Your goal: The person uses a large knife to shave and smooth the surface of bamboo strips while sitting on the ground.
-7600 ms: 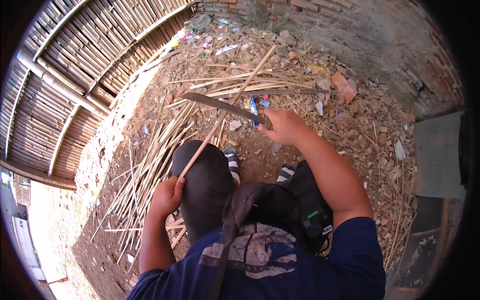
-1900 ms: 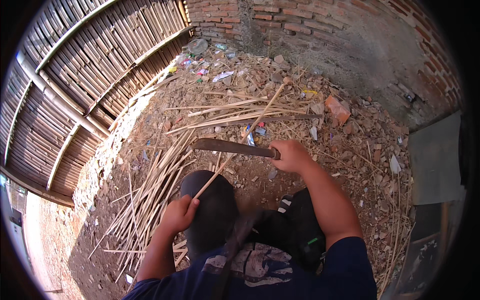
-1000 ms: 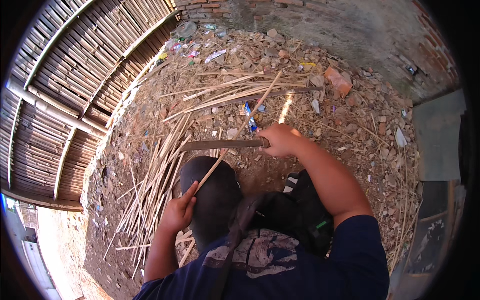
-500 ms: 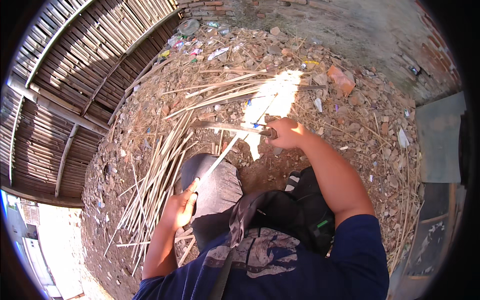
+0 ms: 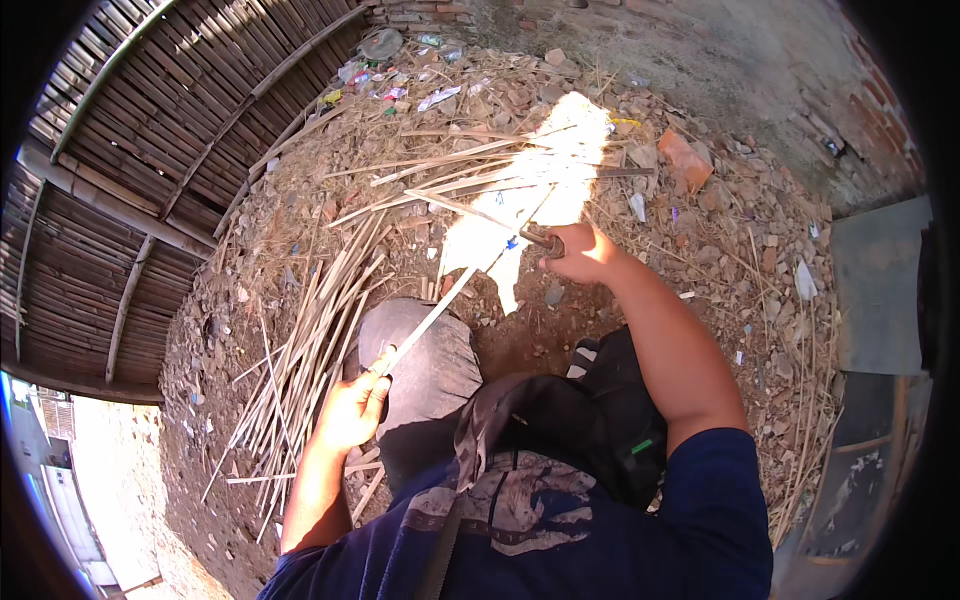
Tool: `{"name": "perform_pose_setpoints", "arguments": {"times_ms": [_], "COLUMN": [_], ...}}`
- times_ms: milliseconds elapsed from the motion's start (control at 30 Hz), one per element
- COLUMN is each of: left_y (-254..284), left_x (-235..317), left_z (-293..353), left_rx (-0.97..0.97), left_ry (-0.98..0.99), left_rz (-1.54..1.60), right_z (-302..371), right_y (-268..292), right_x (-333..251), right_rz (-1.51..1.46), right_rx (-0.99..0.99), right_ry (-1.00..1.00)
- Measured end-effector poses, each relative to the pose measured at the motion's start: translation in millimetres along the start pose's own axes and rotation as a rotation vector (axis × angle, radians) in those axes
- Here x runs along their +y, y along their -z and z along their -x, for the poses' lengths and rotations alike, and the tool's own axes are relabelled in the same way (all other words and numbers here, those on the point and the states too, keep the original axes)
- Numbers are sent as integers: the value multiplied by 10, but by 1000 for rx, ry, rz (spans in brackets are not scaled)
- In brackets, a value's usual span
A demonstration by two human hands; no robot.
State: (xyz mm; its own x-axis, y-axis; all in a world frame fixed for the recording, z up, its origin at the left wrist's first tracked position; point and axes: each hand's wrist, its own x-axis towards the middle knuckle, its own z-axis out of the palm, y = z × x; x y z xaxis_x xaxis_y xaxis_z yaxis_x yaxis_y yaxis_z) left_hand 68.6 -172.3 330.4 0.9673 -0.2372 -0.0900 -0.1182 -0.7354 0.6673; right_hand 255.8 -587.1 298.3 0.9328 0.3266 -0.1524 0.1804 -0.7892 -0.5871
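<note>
My left hand (image 5: pixel 347 412) pinches the near end of a pale bamboo strip (image 5: pixel 432 316) above my left knee. The strip slants up and away to the right into a bright patch of sunlight. Farther right, my right hand (image 5: pixel 582 256) is closed round the handle of a machete (image 5: pixel 470 210). Its narrow-looking blade points to the far left and crosses the strip near the sunlit patch. Glare hides whether blade and strip touch. A small blue thing (image 5: pixel 511 243) shows beside the strip, too small to name.
A pile of bamboo strips (image 5: pixel 315 345) lies to my left, and more strips (image 5: pixel 450 160) lie ahead. Rubble and litter cover the ground, with an orange brick piece (image 5: pixel 685 160) ahead right. A bamboo-slat panel (image 5: pixel 190 110) stands left; a wall (image 5: pixel 720 90) rises beyond.
The machete blade has swung upward and away and now looks thinner, turned nearly edge-on. My right hand has shifted slightly. The left hand and strip have moved slightly up and left.
</note>
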Motion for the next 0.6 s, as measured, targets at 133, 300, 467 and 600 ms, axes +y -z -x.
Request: {"name": "perform_pose_setpoints", "arguments": {"times_ms": [133, 300, 467, 600], "left_y": [36, 120, 119, 167], "left_x": [47, 6, 56, 94], "left_z": [3, -11, -71, -78], "left_rx": [-39, -142, -143, -175], "left_ry": [76, 102, 108, 132], "left_rz": [31, 153, 204, 222], "right_z": [94, 154, -7, 37], "right_y": [-34, -74, 27, 29], "right_x": [-104, -500, -16, -84], "right_rz": [89, 276, 34, 69], "right_rx": [41, -190, -19, -34], "right_ry": [88, 240, 55, 57]}}
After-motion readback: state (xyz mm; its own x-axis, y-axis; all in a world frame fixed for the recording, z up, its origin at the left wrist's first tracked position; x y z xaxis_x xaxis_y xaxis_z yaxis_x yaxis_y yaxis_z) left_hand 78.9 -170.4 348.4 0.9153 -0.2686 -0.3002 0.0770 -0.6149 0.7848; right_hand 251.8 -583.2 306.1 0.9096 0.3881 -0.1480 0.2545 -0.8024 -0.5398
